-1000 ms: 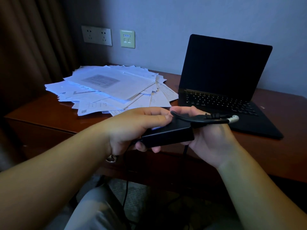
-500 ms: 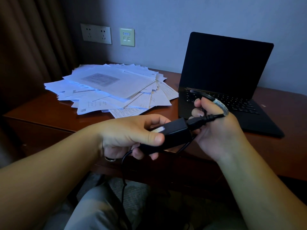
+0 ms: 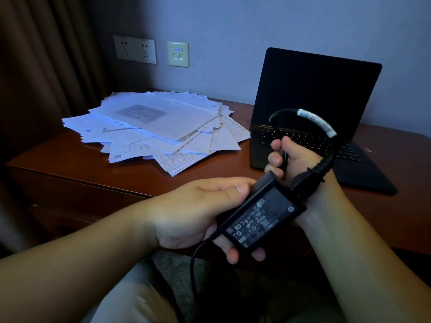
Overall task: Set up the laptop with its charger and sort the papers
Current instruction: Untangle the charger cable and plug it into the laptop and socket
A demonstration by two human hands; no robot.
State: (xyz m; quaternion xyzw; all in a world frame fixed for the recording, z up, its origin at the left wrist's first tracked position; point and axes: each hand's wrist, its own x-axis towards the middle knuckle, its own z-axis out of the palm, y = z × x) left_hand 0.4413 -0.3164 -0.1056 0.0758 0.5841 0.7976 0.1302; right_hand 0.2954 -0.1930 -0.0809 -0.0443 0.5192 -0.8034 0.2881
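Left hand (image 3: 193,213) gripping charger brick (image 3: 261,214). Right hand (image 3: 296,164) closed round looped cable (image 3: 310,122). Behind, on tabletop (image 3: 70,155): open laptop (image 3: 314,108), papers (image 3: 158,127).

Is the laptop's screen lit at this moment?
No, the laptop stands open on the desk, but its screen is fully dark.

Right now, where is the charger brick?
In the head view, low and centre-right: the charger brick is gripped by the left hand in front of the desk edge, near the laptop.
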